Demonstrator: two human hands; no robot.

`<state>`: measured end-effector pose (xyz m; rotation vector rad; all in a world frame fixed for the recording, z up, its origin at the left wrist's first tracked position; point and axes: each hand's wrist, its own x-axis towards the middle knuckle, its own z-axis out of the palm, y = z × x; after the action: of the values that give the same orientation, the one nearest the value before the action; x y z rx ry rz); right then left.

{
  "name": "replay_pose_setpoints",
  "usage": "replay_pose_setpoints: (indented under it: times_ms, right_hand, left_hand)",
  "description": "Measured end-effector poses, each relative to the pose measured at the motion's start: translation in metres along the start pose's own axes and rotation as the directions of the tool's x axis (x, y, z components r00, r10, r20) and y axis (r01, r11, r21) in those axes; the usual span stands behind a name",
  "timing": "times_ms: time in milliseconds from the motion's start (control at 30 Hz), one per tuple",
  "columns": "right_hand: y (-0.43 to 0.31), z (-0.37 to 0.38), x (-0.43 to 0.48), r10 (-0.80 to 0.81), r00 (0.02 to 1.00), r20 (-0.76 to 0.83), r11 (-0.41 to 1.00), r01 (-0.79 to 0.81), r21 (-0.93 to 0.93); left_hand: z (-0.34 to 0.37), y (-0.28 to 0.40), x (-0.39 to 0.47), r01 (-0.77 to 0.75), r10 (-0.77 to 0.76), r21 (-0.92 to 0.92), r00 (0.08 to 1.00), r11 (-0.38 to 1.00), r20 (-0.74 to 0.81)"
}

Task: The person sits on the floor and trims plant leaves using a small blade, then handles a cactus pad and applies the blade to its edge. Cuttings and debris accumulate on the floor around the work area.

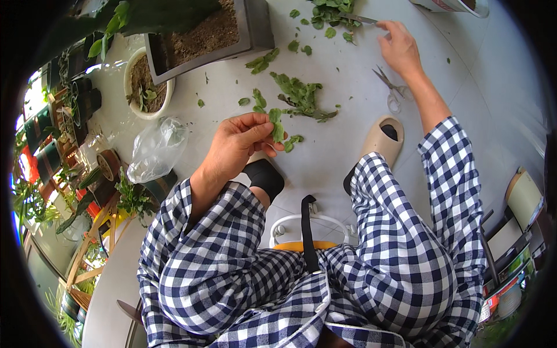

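Observation:
My left hand (237, 141) pinches a sprig of flat green plant segments (276, 124) between thumb and fingers, above the floor and near my left foot. At the upper right, my right hand (400, 50) has its fingers at the end of a narrow metal blade (359, 18); any handle is hidden by the fingers. The blade's tip lies over a pile of green cuttings (328, 11). A larger leafy cutting (300, 95) rests on the floor beyond my left hand. Below my right hand lies a pair of scissors (391, 89), its blades slightly apart.
A dark rectangular planter (256, 30) with soil and a round white pot (128, 89) stand at the upper left. A clear plastic bag (159, 148) lies below them. Potted plants crowd a wooden stand (87, 243). A bucket-like container (474, 8) is at the top right.

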<state>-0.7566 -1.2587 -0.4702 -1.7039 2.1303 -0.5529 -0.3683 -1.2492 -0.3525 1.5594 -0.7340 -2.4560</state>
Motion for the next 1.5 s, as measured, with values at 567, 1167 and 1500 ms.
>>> replay_pose_setpoints:
  times_ms: [567, 1167, 1500]
  right_hand:
    - [0.008, 0.002, 0.029, 0.066, 0.995, 0.076, 0.974, -0.048, -0.222]
    - [-0.302, -0.284, -0.141, -0.163, 0.96, 0.23, 0.573, -0.097, 0.814]
    - [-0.34, -0.299, -0.182, -0.1, 0.987, -0.123, 0.571, 0.158, 0.805]
  left_hand:
    - [-0.003, 0.005, -0.003, -0.12, 0.125, -0.075, 0.989, 0.99, 0.076]
    - [0.112, 0.12, -0.194, -0.67, 0.546, 0.183, 0.709, 0.72, 0.446]
    - [0.154, 0.097, -0.237, -0.787, 0.727, -0.07, 0.526, 0.612, 0.441]
